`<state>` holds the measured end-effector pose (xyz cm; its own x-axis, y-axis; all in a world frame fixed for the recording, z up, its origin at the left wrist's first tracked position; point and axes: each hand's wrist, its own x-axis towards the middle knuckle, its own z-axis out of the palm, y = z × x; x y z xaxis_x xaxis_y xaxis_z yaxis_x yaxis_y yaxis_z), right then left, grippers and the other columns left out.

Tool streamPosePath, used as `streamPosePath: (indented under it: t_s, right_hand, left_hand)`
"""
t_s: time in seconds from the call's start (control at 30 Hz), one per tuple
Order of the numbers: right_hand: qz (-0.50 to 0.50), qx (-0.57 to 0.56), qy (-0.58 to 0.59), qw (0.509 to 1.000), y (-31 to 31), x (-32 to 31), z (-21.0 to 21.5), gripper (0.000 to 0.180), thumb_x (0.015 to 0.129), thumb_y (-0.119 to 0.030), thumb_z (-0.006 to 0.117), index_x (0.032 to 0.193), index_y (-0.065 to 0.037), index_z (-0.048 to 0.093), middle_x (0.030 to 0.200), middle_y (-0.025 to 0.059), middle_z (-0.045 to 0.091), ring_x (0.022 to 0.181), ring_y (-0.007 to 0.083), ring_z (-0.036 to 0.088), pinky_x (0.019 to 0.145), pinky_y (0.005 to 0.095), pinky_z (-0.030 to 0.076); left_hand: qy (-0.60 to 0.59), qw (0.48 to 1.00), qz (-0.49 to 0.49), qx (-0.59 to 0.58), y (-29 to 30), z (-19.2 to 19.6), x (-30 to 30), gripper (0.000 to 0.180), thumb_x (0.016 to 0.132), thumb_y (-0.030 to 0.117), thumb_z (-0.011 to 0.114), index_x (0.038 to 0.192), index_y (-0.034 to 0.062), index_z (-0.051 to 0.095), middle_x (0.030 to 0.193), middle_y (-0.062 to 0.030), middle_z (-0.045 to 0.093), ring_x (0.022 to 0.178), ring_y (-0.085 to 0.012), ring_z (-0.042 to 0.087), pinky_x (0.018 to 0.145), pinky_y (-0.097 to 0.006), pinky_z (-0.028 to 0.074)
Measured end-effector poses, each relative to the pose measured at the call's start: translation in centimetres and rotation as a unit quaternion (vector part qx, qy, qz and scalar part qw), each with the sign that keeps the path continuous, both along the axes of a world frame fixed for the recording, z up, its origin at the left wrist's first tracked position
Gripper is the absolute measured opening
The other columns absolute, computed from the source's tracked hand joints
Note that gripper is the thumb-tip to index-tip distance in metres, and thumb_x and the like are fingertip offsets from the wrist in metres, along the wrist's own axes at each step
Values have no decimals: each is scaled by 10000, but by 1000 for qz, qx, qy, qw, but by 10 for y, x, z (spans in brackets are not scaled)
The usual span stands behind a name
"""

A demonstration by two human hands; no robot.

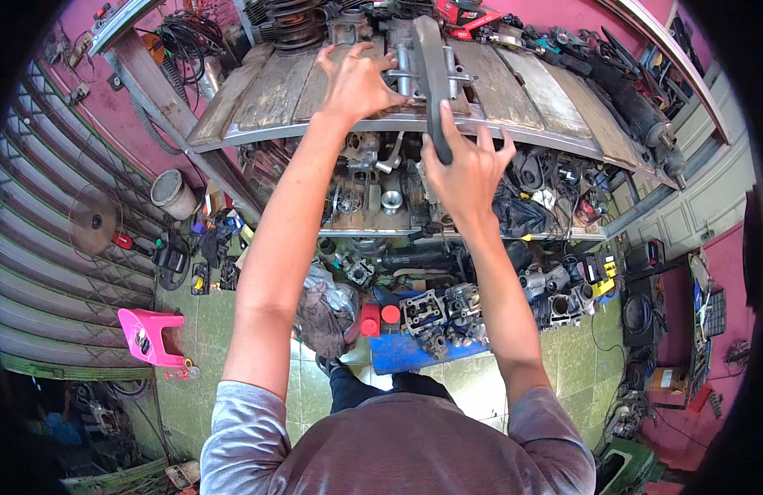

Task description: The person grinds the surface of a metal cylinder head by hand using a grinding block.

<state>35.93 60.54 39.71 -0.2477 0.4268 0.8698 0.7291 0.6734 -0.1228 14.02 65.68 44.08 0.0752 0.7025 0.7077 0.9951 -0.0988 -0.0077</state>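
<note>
At the front middle of the wooden bench (323,78), my left hand (356,87) is open, its fingers spread and curved beside a silvery metal part (404,73). The thumb and fingertips come close to that part; whether they touch it I cannot tell. My right hand (470,165) pinches the near end of a long dark grey strip (432,66) between thumb and index finger, its other fingers raised. The strip stretches away from me across the metal part and hides some of it. What the strip is made of does not show clearly.
Finned engine cylinders (297,25) and a red box (462,16) stand at the bench's back. Loose engine parts crowd the shelf (406,221) below. On the floor are a blue tray (389,353) by my feet and a pink stool (150,334) to the left.
</note>
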Motion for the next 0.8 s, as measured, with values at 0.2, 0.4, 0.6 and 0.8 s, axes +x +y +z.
streamPosePath:
  t_s: [0.2,0.4,0.6,0.8]
  right_hand:
    - [46,-19,0,999,0,6,-52,602,813,-245,783,1381,-112,635,834,68,752,966,211,655,1073,532,292]
    - [35,4,19,999,10,11,-23,631,814,-262,772,1407,-124,605,721,62,713,929,223,640,1040,592,297]
    - [14,-14,-13,1000,1,11,-54,660,829,-240,761,1439,-89,558,789,71,731,953,252,642,1041,615,284]
    - [18,8,48,999,7,18,-22,606,839,-241,757,1410,-110,600,782,67,732,945,221,647,1032,588,293]
  left_hand:
    - [33,999,28,-32,1,7,-1,675,608,615,842,1143,207,794,1125,-46,760,1312,-219,538,1085,-655,165]
    - [22,999,15,-23,3,4,0,690,600,636,835,1141,209,795,1126,-44,759,1293,-226,555,1084,-658,170]
    - [34,998,26,-54,6,14,-1,698,583,632,850,1138,212,796,1123,-70,759,1279,-248,572,1073,-666,180]
    - [34,999,-6,-7,9,4,-6,724,564,651,848,1144,220,795,1111,-105,756,1264,-255,580,1063,-666,186]
